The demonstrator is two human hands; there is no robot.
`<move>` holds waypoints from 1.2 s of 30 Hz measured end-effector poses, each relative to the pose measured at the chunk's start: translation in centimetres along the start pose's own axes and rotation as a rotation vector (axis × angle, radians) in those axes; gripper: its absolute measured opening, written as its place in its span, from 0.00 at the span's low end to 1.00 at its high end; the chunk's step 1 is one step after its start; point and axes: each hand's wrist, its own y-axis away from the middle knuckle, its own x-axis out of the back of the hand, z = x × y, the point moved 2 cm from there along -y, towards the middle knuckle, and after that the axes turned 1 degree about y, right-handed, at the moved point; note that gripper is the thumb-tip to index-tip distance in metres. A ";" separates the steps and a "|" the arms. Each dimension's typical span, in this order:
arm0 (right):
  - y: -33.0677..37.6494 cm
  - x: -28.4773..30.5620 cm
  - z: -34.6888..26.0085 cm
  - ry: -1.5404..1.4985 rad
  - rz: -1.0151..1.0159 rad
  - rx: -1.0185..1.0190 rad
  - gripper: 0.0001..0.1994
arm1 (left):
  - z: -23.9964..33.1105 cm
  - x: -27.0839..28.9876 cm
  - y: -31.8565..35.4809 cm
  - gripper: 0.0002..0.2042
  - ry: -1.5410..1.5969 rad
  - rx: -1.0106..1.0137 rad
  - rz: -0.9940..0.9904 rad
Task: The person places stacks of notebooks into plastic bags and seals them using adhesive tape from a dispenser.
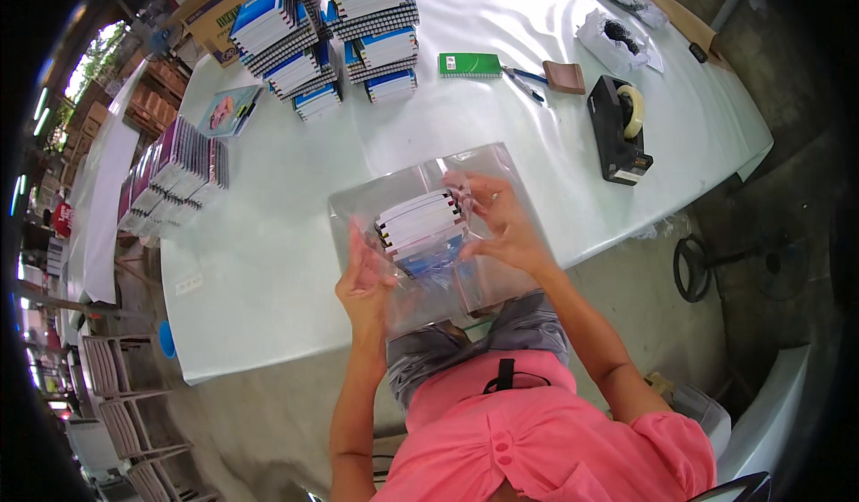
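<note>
Head view: at the table's (pixel 268 269) near edge, the blurred left hand (pixel 365 272) and right hand (pixel 508 229) clasp opposite sides of a notebook stack (pixel 422 225) amid clear plastic (pixel 362 199), whose glare obscures a blue cover. Beyond stands a tape dispenser (pixel 610 135); farther, blue-covered piles (pixel 374 28) run off the top edge.

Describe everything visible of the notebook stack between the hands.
The notebook stack sits slightly angled, with white page edges, dark marks at both sides and blue on its near face. Glossy clear plastic surrounds it, seemingly wrapping it, by the near edge of the table. The left hand and right hand flank it, touching the plastic.
</note>
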 end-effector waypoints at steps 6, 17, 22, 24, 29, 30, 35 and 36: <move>-0.8 0.5 -0.3 0.128 -0.150 0.141 0.31 | 2.4 0.0 -0.8 0.31 -0.393 -0.155 -0.077; -0.1 0.0 -1.1 0.357 -0.065 0.168 0.29 | 4.0 0.5 -1.0 0.31 -0.691 -0.271 -0.202; 0.1 -0.1 -0.7 0.319 -0.053 0.135 0.27 | 3.6 -2.5 -1.5 0.34 -0.214 -0.038 0.001; 0.0 -0.1 -0.9 0.325 -0.062 0.134 0.27 | 3.5 -2.8 -1.5 0.34 -0.205 -0.016 -0.038; -0.3 0.3 -1.6 0.209 -0.028 0.113 0.27 | 3.7 -1.8 -1.1 0.34 -0.306 -0.040 -0.024; -0.2 0.8 -1.8 0.142 0.002 0.130 0.27 | 3.8 -1.4 -0.7 0.34 -0.307 -0.036 -0.026; -0.3 0.9 -1.4 0.265 -0.093 0.159 0.28 | 3.7 0.8 -0.2 0.29 -0.521 -0.233 -0.109; -0.2 0.3 -1.0 0.292 -0.106 0.161 0.28 | 4.4 0.6 -0.5 0.29 -0.524 -0.236 -0.107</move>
